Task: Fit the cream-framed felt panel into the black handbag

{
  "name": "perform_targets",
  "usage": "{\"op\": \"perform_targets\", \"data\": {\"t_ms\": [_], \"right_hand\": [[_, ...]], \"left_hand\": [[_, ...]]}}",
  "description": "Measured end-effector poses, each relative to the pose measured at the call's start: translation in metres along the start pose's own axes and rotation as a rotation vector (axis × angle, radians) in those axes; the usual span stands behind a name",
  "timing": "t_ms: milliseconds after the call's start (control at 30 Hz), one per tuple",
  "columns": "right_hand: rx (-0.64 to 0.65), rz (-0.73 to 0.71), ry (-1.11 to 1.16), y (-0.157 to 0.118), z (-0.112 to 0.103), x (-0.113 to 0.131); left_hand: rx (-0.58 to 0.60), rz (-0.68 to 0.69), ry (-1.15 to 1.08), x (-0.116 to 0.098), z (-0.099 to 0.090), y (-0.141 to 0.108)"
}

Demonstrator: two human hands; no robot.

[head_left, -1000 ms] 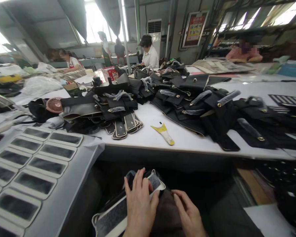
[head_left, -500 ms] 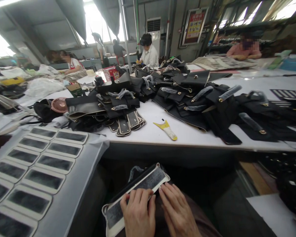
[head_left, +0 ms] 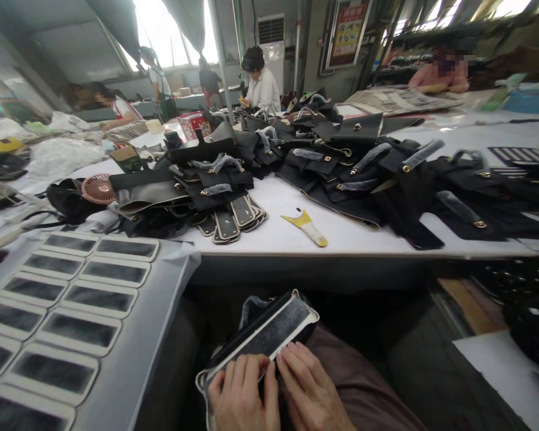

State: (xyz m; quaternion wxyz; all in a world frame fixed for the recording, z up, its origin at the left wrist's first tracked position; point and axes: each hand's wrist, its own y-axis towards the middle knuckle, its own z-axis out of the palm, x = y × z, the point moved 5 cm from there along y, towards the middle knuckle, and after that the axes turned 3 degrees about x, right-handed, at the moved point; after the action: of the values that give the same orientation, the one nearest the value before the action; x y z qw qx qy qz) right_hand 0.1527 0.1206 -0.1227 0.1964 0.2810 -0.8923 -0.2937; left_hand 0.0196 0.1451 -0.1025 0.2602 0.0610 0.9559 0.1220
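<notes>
A black bag (head_left: 276, 328) with a pale-edged dark base panel facing up lies tilted across my lap. Fingers of my left hand (head_left: 245, 392) are bent over the near long edge of the panel, thumb pressed close to them. Beside it, my right hand (head_left: 312, 383) pinches the same edge with its fingertips, just right of the left thumb. A handle wrapped in clear film (head_left: 251, 308) sticks out behind the bag. The bag's underside is hidden.
Left, a grey board (head_left: 150, 311) carries rows of pale-rimmed dark panels (head_left: 83, 329). On the white table (head_left: 269, 239) are piled black bags (head_left: 341, 173), stacked panels (head_left: 233, 218), a yellow-and-white tool (head_left: 305, 227) and a pink fan (head_left: 99, 189). People work beyond.
My right hand has moved left along the bag's edge, closer to my left hand, leaving the bag's right corner uncovered. The camera view has shifted slightly.
</notes>
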Motion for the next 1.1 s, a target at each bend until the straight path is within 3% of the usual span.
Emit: {"op": "perform_targets", "data": {"t_ms": [467, 867, 933, 967, 1033, 1100], "right_hand": [[-0.035, -0.084, 0.097, 0.023, 0.010, 0.035], [-0.016, -0.214, 0.189, 0.025, 0.022, 0.058], [-0.019, -0.230, 0.185, 0.027, 0.023, 0.061], [-0.021, -0.234, 0.181, 0.028, 0.023, 0.063], [-0.023, -0.238, 0.176, 0.030, 0.024, 0.064], [-0.025, -0.241, 0.179, 0.031, 0.024, 0.066]], "left_hand": [[-0.121, -0.079, 0.051, 0.027, -0.025, -0.023], [-0.354, -0.041, 0.098, 0.049, -0.035, -0.057], [-0.421, -0.233, -0.145, 0.068, -0.029, -0.071], [-0.466, -0.422, -0.374, 0.083, -0.021, -0.080], [-0.496, -0.929, -0.981, 0.108, 0.014, -0.102], [-0.395, -1.316, -1.487, 0.109, 0.054, -0.114]]}}
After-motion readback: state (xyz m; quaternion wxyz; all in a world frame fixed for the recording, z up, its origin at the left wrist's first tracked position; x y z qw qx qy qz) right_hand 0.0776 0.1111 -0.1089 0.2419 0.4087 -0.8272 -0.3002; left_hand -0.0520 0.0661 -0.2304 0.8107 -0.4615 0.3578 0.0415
